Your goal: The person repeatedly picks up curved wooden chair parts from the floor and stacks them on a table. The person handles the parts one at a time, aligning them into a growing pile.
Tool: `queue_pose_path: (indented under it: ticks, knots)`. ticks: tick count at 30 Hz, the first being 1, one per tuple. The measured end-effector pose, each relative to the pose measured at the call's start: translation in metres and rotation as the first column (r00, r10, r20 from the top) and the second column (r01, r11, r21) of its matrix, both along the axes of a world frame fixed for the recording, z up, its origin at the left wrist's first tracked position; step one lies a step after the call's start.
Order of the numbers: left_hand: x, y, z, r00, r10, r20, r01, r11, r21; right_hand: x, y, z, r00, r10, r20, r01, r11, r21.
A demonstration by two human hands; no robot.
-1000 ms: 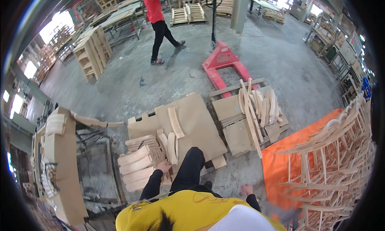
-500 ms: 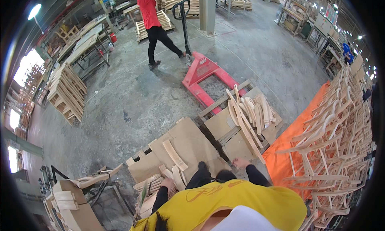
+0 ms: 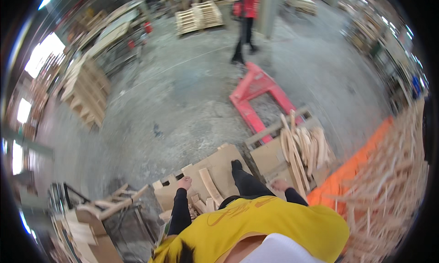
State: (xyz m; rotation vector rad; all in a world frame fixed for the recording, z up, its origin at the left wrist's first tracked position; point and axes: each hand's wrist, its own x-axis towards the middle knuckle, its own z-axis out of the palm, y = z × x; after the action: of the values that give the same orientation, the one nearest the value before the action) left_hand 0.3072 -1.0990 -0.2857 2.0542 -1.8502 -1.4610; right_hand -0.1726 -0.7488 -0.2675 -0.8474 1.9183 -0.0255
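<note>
My left hand (image 3: 184,183) hangs over the cardboard-covered pallet (image 3: 224,155), its fingers curled in with nothing seen in them. Just right of it, a curved wooden slat (image 3: 210,185) lies on the cardboard. More wooden pieces (image 3: 199,204) sit close to my body, partly hidden by my yellow shirt. My right hand (image 3: 279,185) is low beside the second pallet (image 3: 267,158), nearest its cardboard; motion blurs the fingers. On that pallet rests a heap of curved wooden strips (image 3: 311,146), with long ones along its left side. One of my feet is on the left cardboard.
A red pallet jack (image 3: 258,87) has its forks at the second pallet. Behind it stands a person (image 3: 247,16) in red. Stacked curved wooden parts (image 3: 388,180) and an orange sheet (image 3: 352,160) line the right. A wooden frame stack (image 3: 87,89) stands left.
My left hand has risen forward, away from the wooden pieces near my body. My view has shifted, and I have stepped on the cardboard. The person in red has moved right, behind the pallet jack.
</note>
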Motion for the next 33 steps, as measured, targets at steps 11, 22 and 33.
queue_pose_path:
  ticks: [11, 22, 33]
  knots:
    - [0.021, -0.008, 0.035, 0.875, 0.454, 0.169, -0.452, 0.89, -0.054, -0.135, -0.27, -0.018, 0.958, 0.175, 0.229, -0.15, 0.981, -0.122]
    - [0.066, -0.146, -0.108, 0.82, 0.555, 0.14, -0.531, 0.647, 0.547, -0.048, -0.753, -0.025, 0.963, 0.156, 0.218, -0.033, 0.878, -0.478]
    - [0.263, -0.662, 0.004, 0.772, 0.635, -0.04, -0.628, 0.749, -0.211, 0.198, -1.053, -0.112, 0.814, 0.55, 0.188, -0.541, 0.835, -0.103]
